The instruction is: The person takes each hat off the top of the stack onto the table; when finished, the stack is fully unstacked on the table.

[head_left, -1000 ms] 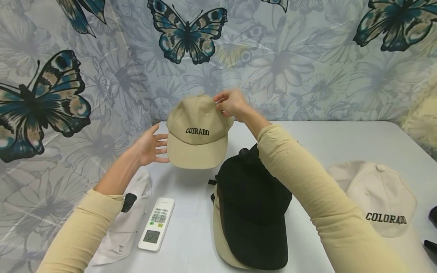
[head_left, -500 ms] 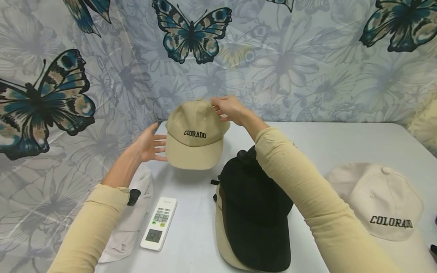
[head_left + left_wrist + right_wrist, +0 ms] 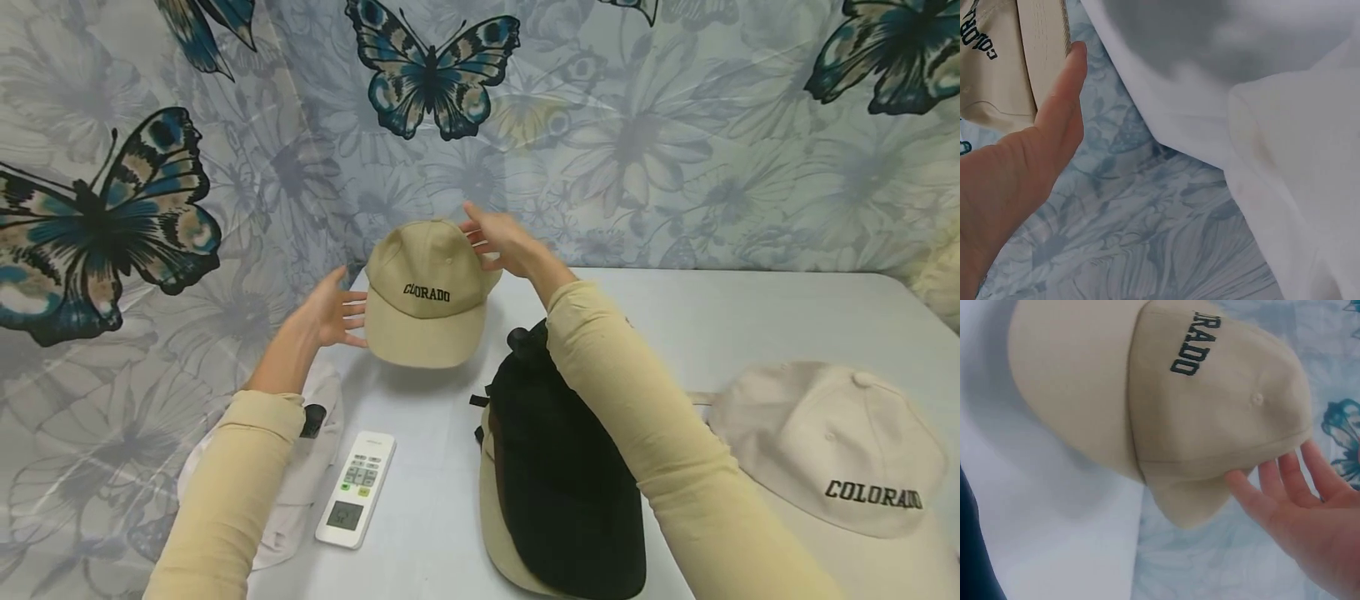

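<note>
A beige cap (image 3: 427, 337) with dark COLORADO lettering stands crown up near the back left of the white table, its brim toward me. My left hand (image 3: 327, 315) is at its left side, fingers straight; in the left wrist view, the hand (image 3: 1029, 153) lies along the brim's edge. At the crown's right side is my right hand (image 3: 508, 243), its index finger raised. In the right wrist view, the right hand's fingers (image 3: 1294, 478) touch the crown's edge loosely, spread rather than gripping. Whether the cap's underside rests on the table is hidden.
A black cap (image 3: 562, 492) lies over another beige cap (image 3: 497, 525) in front. A white remote control (image 3: 356, 490) lies left of them. A cream COLORADO cap (image 3: 847, 450) is at the right. White fabric (image 3: 292, 500) lies under my left forearm. Patterned cloth (image 3: 630, 183) hangs behind the table.
My right hand has loosened from pinching the beige cap's crown, its fingers now spread. The cap has come down slightly. The head view has shifted, so the table items sit farther right.
</note>
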Available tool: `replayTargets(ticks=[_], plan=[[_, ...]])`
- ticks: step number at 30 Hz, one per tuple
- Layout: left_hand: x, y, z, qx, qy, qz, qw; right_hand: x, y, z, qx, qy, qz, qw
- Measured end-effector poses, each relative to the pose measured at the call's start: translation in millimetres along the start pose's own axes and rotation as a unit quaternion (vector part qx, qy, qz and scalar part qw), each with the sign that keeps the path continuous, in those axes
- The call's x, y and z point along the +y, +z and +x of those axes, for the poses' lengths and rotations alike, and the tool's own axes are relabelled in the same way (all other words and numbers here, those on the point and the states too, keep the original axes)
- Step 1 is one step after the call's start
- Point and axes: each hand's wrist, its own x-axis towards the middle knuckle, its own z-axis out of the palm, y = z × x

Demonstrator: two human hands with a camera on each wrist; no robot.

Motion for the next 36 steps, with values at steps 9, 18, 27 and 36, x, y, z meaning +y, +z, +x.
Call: replayTargets(ticks=[9,18,27,36], plan=[[-3.2,-3.8,13.6,0.028,-0.013,-0.028,0.9991,8,10,9.4,-0.002,-0.007,0.033,0.9994],[-9.5,-11.2,25.8,0.051,-0.019,-0.061,0.9966,10,23,13.8,-0.007,-0.01,0.033,0.9994],[-16.8,-14.4,30.7,0.079,-0.033,-0.089,0.9924,17,33,20.9,-0.009,0.003,0.047,0.9988],[-23.7,-12.8,33.4,0.085,-0.04,-0.107,0.9898,25,38,24.8,-0.013,0.013,0.042,0.9989]])
